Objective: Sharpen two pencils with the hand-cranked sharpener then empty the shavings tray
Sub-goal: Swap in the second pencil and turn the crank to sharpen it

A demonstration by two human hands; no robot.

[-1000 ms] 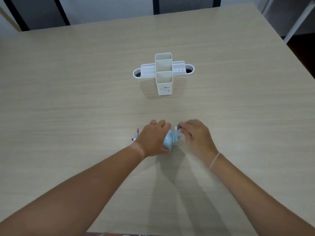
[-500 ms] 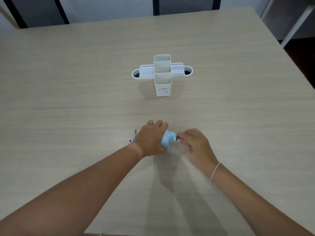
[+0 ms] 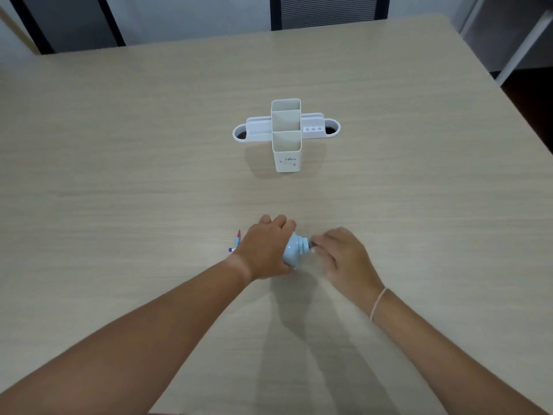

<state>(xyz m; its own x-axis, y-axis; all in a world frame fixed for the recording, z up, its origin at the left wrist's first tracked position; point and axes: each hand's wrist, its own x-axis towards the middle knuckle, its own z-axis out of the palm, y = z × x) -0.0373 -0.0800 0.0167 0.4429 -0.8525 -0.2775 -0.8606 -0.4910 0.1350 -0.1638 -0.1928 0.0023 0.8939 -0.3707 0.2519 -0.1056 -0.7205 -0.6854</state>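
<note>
A light blue hand-cranked sharpener sits on the wooden table near its front middle. My left hand grips the sharpener's body from the left and covers most of it. My right hand pinches the small dark crank handle at the sharpener's right end. Two pencil ends stick out to the left of my left hand: a blue one with a red tip and a purple end. The shavings tray is hidden.
A white desk organizer with two tall square cups and low side trays stands beyond the hands, at the table's middle. A dark chair back is behind the far edge. The table's right edge slants down at the right.
My right hand has moved around the crank end of the sharpener, from higher up beside it to lower and slightly right. My left hand keeps its hold on the body.
</note>
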